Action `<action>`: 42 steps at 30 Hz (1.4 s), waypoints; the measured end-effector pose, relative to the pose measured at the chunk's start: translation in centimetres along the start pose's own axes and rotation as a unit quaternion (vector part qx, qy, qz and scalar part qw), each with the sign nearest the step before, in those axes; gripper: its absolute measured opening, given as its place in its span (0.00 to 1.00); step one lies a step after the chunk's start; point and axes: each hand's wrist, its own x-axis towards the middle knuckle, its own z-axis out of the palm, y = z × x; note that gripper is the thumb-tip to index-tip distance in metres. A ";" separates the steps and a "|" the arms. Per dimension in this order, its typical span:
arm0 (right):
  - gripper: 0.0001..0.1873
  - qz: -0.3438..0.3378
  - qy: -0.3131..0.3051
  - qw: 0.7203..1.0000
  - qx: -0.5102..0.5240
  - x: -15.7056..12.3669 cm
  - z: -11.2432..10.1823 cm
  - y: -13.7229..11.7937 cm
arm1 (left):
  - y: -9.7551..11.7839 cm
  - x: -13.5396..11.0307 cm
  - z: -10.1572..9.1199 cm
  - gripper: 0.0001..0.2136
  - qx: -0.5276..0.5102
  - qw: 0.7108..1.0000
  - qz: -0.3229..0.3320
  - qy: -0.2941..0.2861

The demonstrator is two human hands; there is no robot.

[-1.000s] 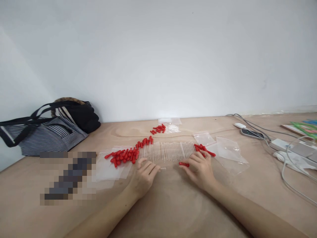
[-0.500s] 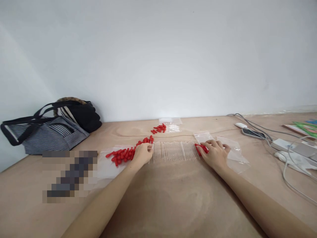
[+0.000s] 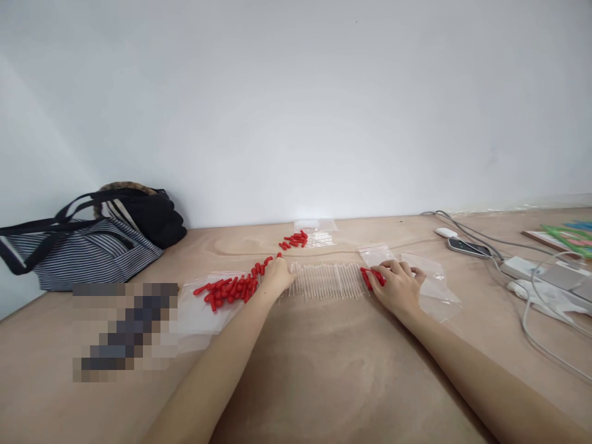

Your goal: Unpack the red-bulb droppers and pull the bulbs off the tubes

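Note:
A row of clear thin tubes [image 3: 327, 280] lies side by side on the wooden table [image 3: 324, 370]. My left hand [image 3: 276, 276] rests at the row's left end, fingers curled against the tubes. My right hand [image 3: 396, 285] rests at the right end, fingers bent over a few red caps [image 3: 372, 275]. A pile of red caps [image 3: 230, 288] lies left of my left hand on a clear plastic bag [image 3: 203, 311]. More red caps [image 3: 294, 240] sit farther back by another small bag [image 3: 316, 229].
A striped tote bag [image 3: 78, 250] stands at the far left against the wall. Clear bags [image 3: 437, 285] lie right of my right hand. A phone [image 3: 466, 247], a white mouse [image 3: 446, 232], cables and white adapters [image 3: 531, 274] fill the right side.
Both hands moved away from me, from the table's near side up to the two ends of the tube row, and have since pressed the row slightly narrower.

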 end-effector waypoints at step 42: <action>0.08 -0.277 -0.057 0.935 0.211 -2.7 -2.6 -8.2 | -2.9 -9.7 2.7 0.13 0.040 0.883 0.414 0.218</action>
